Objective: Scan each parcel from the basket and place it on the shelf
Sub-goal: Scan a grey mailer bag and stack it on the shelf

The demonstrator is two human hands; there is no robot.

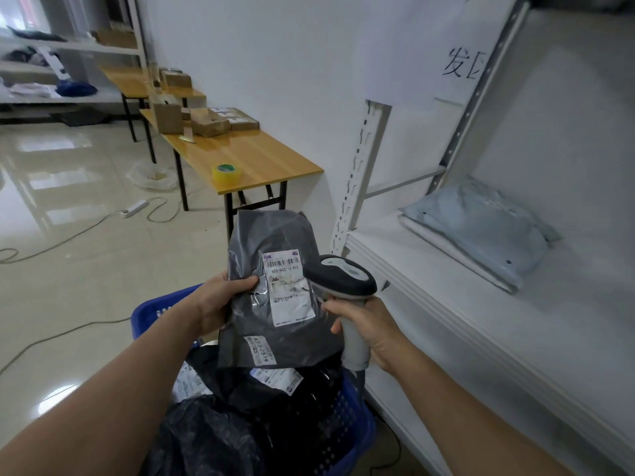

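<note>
Left hand (214, 300) pinches grey plastic mailer parcel (275, 286) label-up; right hand (369, 329) grips grey handheld scanner (343, 280), angled to read it.

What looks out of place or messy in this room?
A white power strip and grey cables trail loosely across the shiny tiled floor, a likely trip hazard. A crumpled clear plastic bag lies on the floor by the wooden table's legs. Nothing looks spilled or broken.
</note>
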